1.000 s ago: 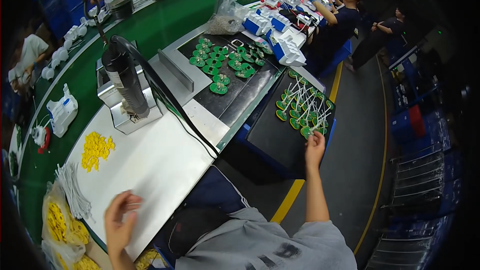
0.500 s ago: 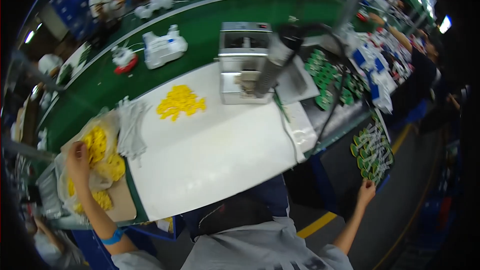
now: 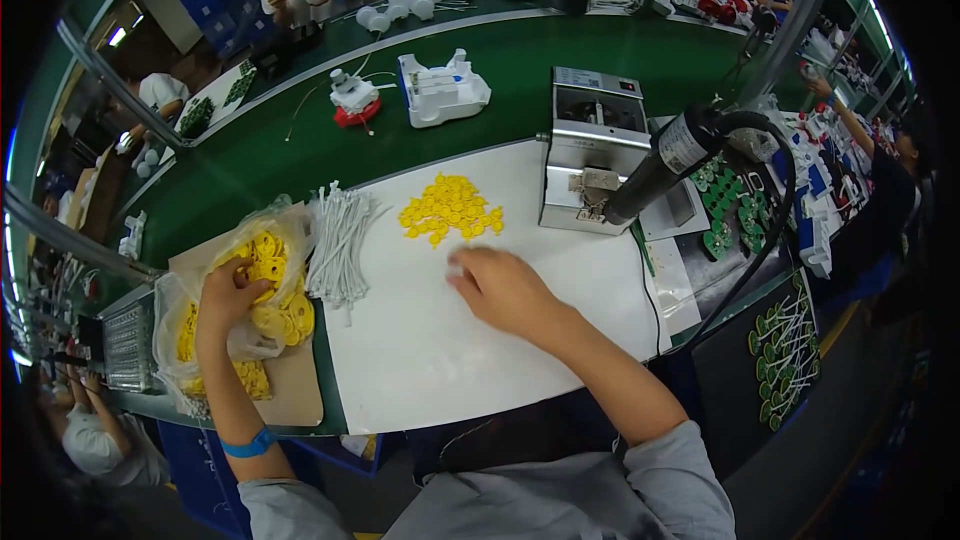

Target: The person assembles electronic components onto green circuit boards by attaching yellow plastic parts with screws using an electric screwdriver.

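Observation:
My left hand [image 3: 228, 290] reaches into a clear plastic bag [image 3: 172, 298] of yellow plastic parts. Its thumb and fingers curl around a yellow disc [image 3: 247, 278] at the top of the heap. My right hand [image 3: 505, 292] is over the white work board [image 3: 430, 360], just nearer to me than a pile of small yellow pieces [image 3: 450, 208]. Motion smears its fingertips, so whether they hold anything is unclear. Between the bag and the yellow pile lies a bundle of white cable ties or wires [image 3: 342, 245].
A metal machine [image 3: 590, 155] and a black cylindrical tool [image 3: 665, 165] with a hose stand behind the board, right. Green circuit boards [image 3: 735, 205] lie beyond; more with white wires [image 3: 783, 355] fill a bin. White housing [image 3: 440, 90] sits on the green belt. Co-workers are around.
My right hand has moved from the bin of wired green boards at the right to above the white board. The left hand stays at the bag, its fingers further in. The whole view has shifted.

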### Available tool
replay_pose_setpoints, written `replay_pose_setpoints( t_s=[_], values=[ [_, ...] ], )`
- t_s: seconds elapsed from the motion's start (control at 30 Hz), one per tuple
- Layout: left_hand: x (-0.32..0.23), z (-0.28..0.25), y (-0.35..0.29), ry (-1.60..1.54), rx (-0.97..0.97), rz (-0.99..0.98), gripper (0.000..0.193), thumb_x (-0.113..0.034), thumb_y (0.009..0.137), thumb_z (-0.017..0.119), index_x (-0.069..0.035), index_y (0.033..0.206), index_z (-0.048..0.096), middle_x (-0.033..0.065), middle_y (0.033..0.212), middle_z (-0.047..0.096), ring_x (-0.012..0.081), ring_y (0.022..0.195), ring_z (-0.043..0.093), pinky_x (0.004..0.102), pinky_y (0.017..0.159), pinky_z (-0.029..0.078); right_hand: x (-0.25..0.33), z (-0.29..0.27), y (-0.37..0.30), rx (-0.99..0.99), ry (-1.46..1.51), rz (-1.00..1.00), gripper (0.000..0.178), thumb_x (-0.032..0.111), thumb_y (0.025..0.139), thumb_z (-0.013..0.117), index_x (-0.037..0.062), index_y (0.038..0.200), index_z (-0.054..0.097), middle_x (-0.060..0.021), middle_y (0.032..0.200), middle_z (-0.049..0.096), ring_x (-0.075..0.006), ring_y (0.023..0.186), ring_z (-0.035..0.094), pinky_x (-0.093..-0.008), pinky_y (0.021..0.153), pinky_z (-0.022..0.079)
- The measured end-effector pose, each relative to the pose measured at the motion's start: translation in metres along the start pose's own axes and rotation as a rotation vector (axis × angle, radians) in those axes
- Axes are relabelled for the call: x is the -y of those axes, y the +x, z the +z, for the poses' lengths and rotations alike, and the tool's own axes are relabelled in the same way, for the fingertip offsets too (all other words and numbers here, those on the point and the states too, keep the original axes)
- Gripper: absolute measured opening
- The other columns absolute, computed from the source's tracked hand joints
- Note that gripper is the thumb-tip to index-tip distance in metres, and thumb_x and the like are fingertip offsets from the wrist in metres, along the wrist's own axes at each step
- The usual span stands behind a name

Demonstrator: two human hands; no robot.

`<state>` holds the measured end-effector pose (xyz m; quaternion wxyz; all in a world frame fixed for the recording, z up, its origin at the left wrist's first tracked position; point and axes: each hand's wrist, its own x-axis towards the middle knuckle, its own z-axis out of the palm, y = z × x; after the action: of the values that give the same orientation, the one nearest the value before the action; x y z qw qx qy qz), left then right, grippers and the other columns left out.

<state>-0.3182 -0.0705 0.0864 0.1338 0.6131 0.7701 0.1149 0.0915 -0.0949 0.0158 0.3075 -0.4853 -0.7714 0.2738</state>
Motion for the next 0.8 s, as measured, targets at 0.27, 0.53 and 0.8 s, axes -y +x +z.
replay_pose_setpoints(
  t_s=[0.27,0.53,0.8],
  values=[
    [0.012,0.000,0.008,0.051,-0.080,0.137,0.026,-0.007,0.074,0.077,0.000,0.099,0.075,0.0184,0.092,0.073,0.0321,0.083,0.070,0.0382,0.079,0.056,0.012,0.043,0.077,0.013,-0.298,0.217,0.034,0.031,0.090,0.072,-0.0022,0.095,0.068,-0.0227,0.091,0.072,-0.0394,0.085,0.071,-0.0494,0.075,0.056],
    [0.018,-0.016,-0.003,0.026,-0.072,0.093,0.017,-0.008,0.077,0.077,0.000,0.091,0.072,0.0176,0.087,0.072,0.0328,0.079,0.069,0.0398,0.075,0.055,0.034,0.019,0.037,0.193,-0.440,0.106,0.014,0.006,0.090,0.057,-0.0027,0.093,0.067,-0.0227,0.098,0.070,-0.0381,0.092,0.070,-0.0461,0.083,0.057],
    [0.008,-0.025,-0.010,-0.116,-0.272,0.172,0.031,-0.003,0.082,0.073,0.001,0.112,0.072,0.0146,0.088,0.072,0.0245,0.079,0.068,0.0350,0.074,0.054,0.027,-0.020,-0.023,0.246,-0.167,-0.031,0.012,0.008,0.086,0.069,0.0007,0.094,0.063,-0.0170,0.097,0.061,-0.0361,0.087,0.066,-0.0441,0.078,0.055]
  ],
)
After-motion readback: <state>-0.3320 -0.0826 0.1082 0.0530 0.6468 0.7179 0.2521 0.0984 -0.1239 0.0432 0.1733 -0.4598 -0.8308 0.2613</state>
